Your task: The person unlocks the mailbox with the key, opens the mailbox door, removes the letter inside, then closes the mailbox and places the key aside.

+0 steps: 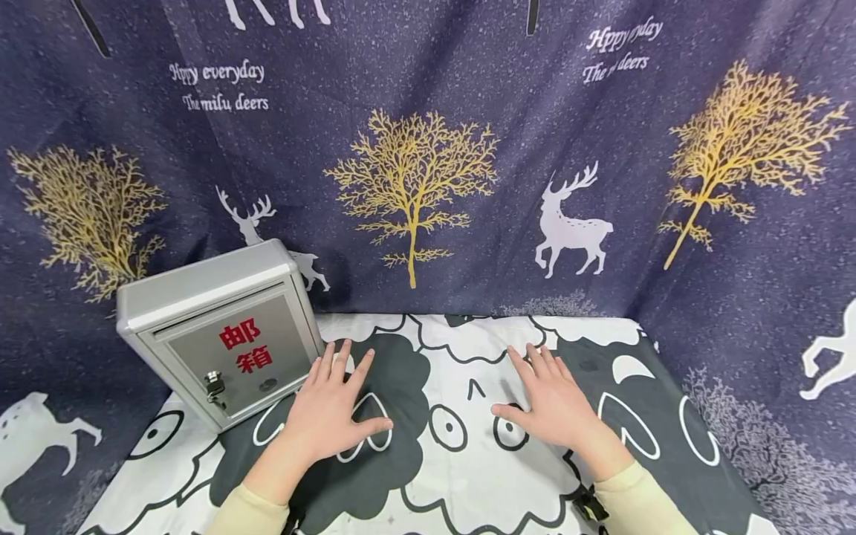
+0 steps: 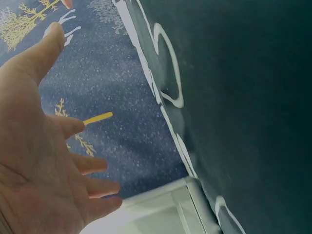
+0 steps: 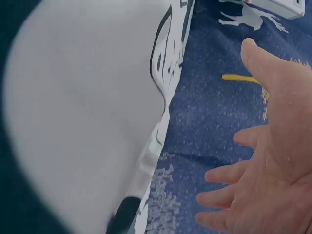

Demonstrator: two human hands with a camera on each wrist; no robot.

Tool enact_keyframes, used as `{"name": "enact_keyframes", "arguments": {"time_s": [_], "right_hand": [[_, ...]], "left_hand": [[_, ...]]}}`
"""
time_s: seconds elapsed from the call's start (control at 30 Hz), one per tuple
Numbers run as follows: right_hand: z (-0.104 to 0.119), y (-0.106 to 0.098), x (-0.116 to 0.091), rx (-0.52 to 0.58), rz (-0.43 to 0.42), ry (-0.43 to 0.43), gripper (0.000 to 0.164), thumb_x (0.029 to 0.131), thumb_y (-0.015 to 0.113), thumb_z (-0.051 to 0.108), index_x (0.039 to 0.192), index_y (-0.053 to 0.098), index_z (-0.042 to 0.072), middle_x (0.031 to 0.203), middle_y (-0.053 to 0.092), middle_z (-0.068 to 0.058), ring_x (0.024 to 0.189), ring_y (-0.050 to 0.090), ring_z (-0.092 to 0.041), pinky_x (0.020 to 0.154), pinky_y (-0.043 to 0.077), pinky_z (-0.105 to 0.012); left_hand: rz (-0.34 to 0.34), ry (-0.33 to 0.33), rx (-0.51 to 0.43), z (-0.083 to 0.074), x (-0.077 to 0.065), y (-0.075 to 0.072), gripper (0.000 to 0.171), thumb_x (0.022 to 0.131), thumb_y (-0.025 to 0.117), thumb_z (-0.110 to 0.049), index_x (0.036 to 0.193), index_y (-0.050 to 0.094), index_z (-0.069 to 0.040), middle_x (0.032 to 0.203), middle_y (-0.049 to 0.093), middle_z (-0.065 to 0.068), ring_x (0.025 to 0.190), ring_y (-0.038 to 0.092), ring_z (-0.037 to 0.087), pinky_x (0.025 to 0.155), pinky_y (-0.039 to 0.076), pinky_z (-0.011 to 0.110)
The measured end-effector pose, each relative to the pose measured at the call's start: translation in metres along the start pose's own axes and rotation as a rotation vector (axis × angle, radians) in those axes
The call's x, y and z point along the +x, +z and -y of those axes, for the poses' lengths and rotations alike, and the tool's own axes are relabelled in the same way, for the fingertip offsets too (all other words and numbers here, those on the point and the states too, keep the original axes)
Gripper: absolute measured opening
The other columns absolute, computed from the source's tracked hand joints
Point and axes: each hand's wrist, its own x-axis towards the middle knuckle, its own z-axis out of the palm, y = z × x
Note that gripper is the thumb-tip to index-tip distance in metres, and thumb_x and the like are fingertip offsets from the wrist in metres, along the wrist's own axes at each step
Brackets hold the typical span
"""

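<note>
In the head view a silver metal mailbox (image 1: 200, 334) with red Chinese characters stands at the left of the cloth-covered table. A small lock with a key (image 1: 214, 385) sits on the lower left of its front door, which is closed. My left hand (image 1: 329, 409) is spread palm down just right of the mailbox, its fingertips near the box's lower right corner in this view. Farther right, my right hand (image 1: 550, 403) is also spread palm down over the cloth, fingers straight. Both hands hold nothing. The left wrist view shows the mailbox (image 2: 161, 212) beyond the left fingers.
A table cloth (image 1: 481, 461) printed with black and white sheep covers the surface. Behind it and at both sides hangs a dark blue curtain (image 1: 468, 67) with golden trees and white deer. Each wrist bears a dark strap below a cream sleeve (image 1: 635, 501).
</note>
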Motion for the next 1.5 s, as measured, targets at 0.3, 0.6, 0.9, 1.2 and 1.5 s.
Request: {"name": "enact_keyframes", "arguments": {"time_s": [0.3,0.6,0.9,1.2,1.5], "right_hand": [[0.024,0.004,0.019,0.049,0.018,-0.064,0.106,0.100,0.067,0.076,0.177,0.032,0.012,0.173,0.034,-0.035,0.160,0.030,-0.060,0.125,0.030,-0.076],[0.053,0.007,0.052,0.112,0.083,-0.131,0.107,0.102,0.061,0.080,0.180,0.025,0.016,0.176,0.029,-0.034,0.162,0.027,-0.058,0.127,0.030,-0.073],[0.088,0.012,0.086,0.178,0.128,-0.203,0.106,0.103,0.060,0.077,0.180,0.021,0.016,0.178,0.026,-0.032,0.163,0.028,-0.056,0.129,0.028,-0.070],[0.123,0.017,0.114,0.214,0.163,-0.247,0.109,0.103,0.059,0.079,0.182,0.013,0.019,0.180,0.026,-0.027,0.166,0.026,-0.048,0.133,0.027,-0.062],[0.157,0.024,0.139,0.329,0.187,-0.290,0.108,0.104,0.062,0.075,0.181,0.013,0.018,0.180,0.031,-0.019,0.163,0.036,-0.040,0.129,0.035,-0.061]], "left_hand": [[-0.041,-0.029,-0.018,0.014,-0.029,-0.012,0.116,0.089,0.077,-0.081,0.177,0.035,-0.016,0.180,0.024,0.029,0.165,0.023,0.053,0.129,0.032,0.067],[-0.146,-0.026,-0.009,0.025,-0.055,-0.025,0.117,0.086,0.083,-0.078,0.176,0.037,-0.019,0.178,0.030,0.028,0.162,0.032,0.051,0.124,0.038,0.067],[-0.232,-0.061,-0.017,0.040,-0.085,-0.038,0.113,0.086,0.085,-0.073,0.174,0.042,-0.017,0.173,0.039,0.026,0.154,0.044,0.051,0.110,0.049,0.071],[-0.244,-0.141,-0.072,0.047,-0.112,-0.047,0.112,0.086,0.091,-0.063,0.175,0.039,-0.018,0.167,0.046,0.026,0.140,0.054,0.056,0.094,0.054,0.074],[-0.293,-0.252,-0.096,0.067,-0.128,-0.058,0.091,0.088,0.093,-0.054,0.158,0.059,-0.006,0.136,0.064,0.022,0.115,0.067,0.045,0.066,0.059,0.058]]}}
